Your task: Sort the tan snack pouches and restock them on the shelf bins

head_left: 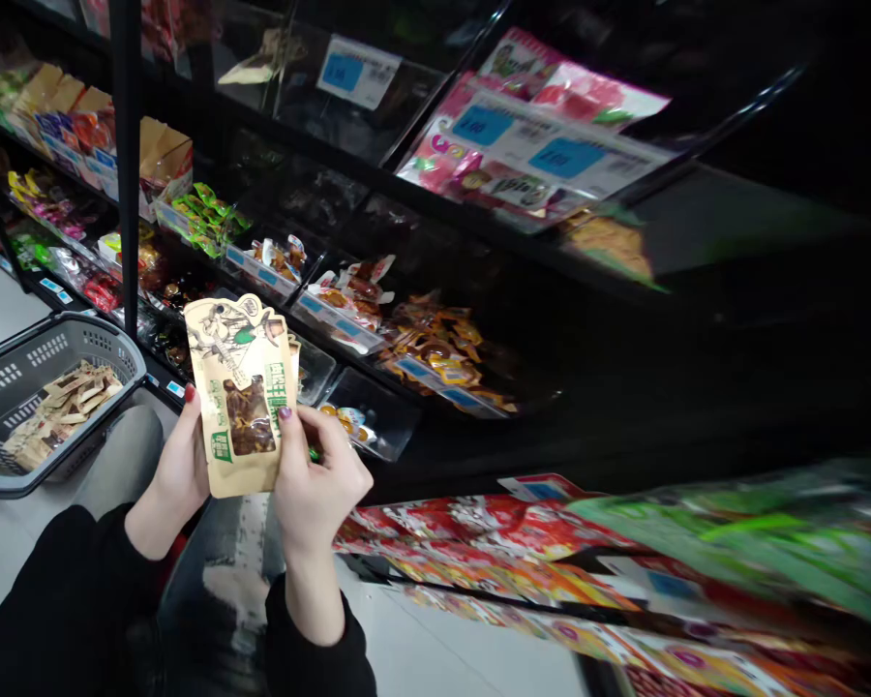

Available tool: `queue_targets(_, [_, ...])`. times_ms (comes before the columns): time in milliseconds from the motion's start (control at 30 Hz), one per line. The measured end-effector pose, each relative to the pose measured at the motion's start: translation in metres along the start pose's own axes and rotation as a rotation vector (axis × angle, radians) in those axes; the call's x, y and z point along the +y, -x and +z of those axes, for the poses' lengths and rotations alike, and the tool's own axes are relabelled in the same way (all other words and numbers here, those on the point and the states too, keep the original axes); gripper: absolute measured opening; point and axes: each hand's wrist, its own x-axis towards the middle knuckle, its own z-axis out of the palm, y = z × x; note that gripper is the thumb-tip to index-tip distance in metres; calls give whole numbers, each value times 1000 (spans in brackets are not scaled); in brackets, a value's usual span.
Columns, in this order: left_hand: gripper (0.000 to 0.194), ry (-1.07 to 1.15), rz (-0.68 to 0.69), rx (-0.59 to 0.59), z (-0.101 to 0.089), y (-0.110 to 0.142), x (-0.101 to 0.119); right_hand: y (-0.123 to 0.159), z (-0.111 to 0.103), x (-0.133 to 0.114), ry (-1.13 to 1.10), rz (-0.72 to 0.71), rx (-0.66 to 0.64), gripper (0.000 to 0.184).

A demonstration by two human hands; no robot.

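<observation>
A tan snack packet (243, 407) with green print and a clear window showing brown pieces is held upright in front of me. My left hand (179, 460) grips its left edge, the thumb along the side and the fingers behind. At the right edge my right hand (315, 474) pinches it, thumb on the front. The edge of another tan packet peeks out behind it on the right. Down to the left, a grey shopping basket (15, 363) contains several similar tan packets (65, 411).
Black shelves run across the view with clear bins of wrapped snacks (442, 339) and blue-white price tags (359, 73). A black upright post (125, 174) stands on the left. Red and green bags (465, 523) hang at the lower right. My knees are just below my hands.
</observation>
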Motion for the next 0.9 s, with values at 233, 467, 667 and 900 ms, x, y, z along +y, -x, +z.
queue_targets(233, [28, 10, -30, 12, -13, -7, -6, 11, -2, 3, -48, 129, 79, 11])
queue_targets(467, [33, -222, 116, -77, -16, -8, -6, 11, -4, 4, -116, 239, 16, 16])
queue_targets(667, [37, -335, 176, -75, -22, -12, -6, 11, -6, 8, -220, 328, -88, 20])
queue_targets(900, [39, -367, 147, -41, -14, -8, 0, 0, -8, 27, -689, 696, -2, 22])
